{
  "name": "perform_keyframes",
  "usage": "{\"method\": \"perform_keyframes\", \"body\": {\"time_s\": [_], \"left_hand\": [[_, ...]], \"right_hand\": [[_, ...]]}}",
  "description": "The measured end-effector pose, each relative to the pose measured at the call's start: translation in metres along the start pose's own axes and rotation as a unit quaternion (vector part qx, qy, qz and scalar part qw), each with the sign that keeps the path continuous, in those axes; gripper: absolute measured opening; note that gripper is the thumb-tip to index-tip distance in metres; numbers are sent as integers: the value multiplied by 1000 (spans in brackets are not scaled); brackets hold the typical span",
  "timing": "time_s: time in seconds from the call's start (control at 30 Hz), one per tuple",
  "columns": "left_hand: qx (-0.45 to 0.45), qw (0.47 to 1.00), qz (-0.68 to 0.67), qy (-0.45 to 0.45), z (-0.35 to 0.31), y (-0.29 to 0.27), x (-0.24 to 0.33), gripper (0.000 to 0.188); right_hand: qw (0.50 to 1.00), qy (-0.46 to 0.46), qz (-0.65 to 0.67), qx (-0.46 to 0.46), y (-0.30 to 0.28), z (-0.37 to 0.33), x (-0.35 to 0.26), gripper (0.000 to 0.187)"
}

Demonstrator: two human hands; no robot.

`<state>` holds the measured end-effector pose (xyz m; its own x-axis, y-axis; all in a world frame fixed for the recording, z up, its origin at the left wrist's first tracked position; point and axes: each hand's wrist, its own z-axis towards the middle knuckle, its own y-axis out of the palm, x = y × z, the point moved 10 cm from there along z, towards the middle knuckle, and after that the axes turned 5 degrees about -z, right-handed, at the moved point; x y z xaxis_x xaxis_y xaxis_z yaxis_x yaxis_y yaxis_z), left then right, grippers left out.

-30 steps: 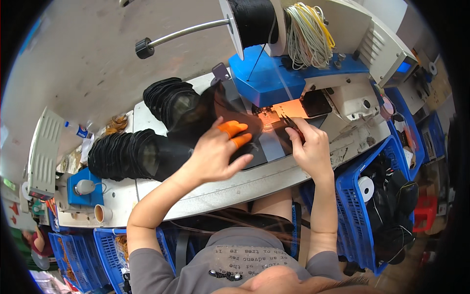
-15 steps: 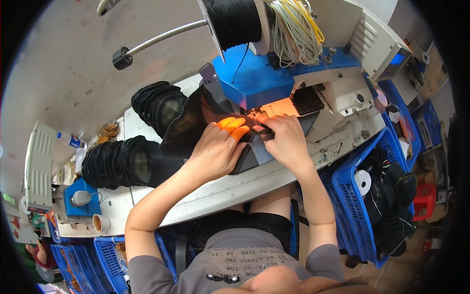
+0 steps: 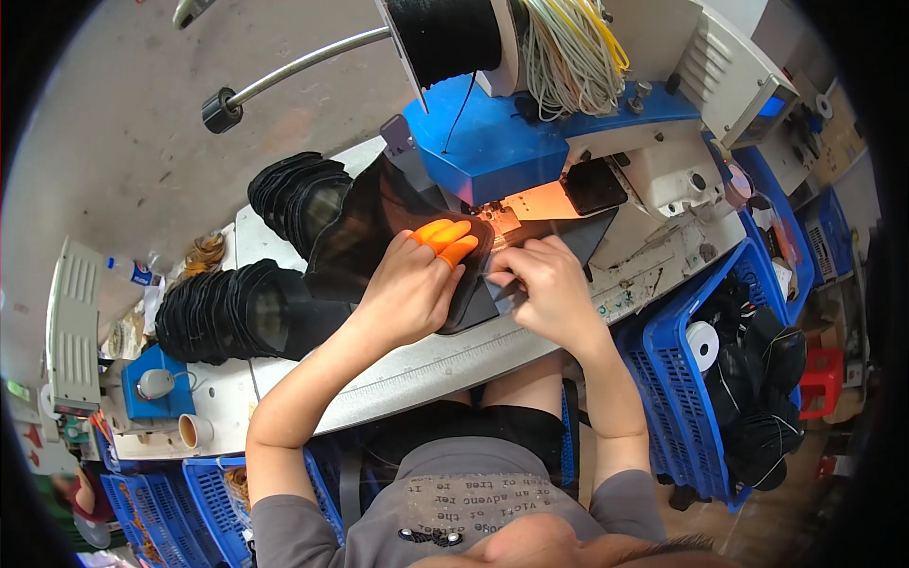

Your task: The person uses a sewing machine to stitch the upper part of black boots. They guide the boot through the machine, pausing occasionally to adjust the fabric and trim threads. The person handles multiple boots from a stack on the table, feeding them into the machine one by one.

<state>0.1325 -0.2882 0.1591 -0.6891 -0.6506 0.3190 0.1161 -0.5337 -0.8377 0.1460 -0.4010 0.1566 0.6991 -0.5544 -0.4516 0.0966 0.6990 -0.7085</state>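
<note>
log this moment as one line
left hand: on black fabric | right hand: curled near fabric's edge, hold unclear | machine: lit beneath

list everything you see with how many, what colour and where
table: 1, pale, centre
fabric piece: 1, black, centre
fabric stacks: 2, black, left on table
sewing machine: 1, blue and white, upper centre
big spool: 1, black thread, top centre
cables: 1 bundle, white and yellow, beside big spool
slab: 1, black, by sewing machine
control box: 1, white, upper right
cup: 1, tan, table's left end
bottle: 1, blue label, far left
baskets: several, blue, both sides
small spool: 1, white, right basket
stool: 1, red, far right
co-worker: 1, blurred, lower left
shirt: 1, grey, bottom
left hand: 1, orange finger covers, on fabric piece
right hand: 1, bare, fingers curled, right of left hand
</note>
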Motion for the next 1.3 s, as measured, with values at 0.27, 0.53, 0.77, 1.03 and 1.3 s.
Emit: {"method": "perform_keyframes", "body": {"time_s": [0.27, 0.53, 0.77, 1.03, 1.3], "left_hand": [[-7, 1000, -1, -5, 1, -1, 0, 31], [-12, 999, -7, -35, 2, 1, 0, 32], [-27, 999, 23, -41, -3, 6, -5, 32], [7, 999, 35, -6, 4, -3, 6, 33], [5, 999, 51, -18, 8, 2, 5, 33]], "right_hand": [[942, 301, -99, 113, -95, -120, 83, 15], [767, 567, -267, -136, -71, -382, 198, 20], [475, 699, -141, -516, -31, -595, 202, 24], [817, 496, -227, -188, -70, -299, 178, 19], [994, 110, -9, 26, -47, -45, 22, 31]]}}
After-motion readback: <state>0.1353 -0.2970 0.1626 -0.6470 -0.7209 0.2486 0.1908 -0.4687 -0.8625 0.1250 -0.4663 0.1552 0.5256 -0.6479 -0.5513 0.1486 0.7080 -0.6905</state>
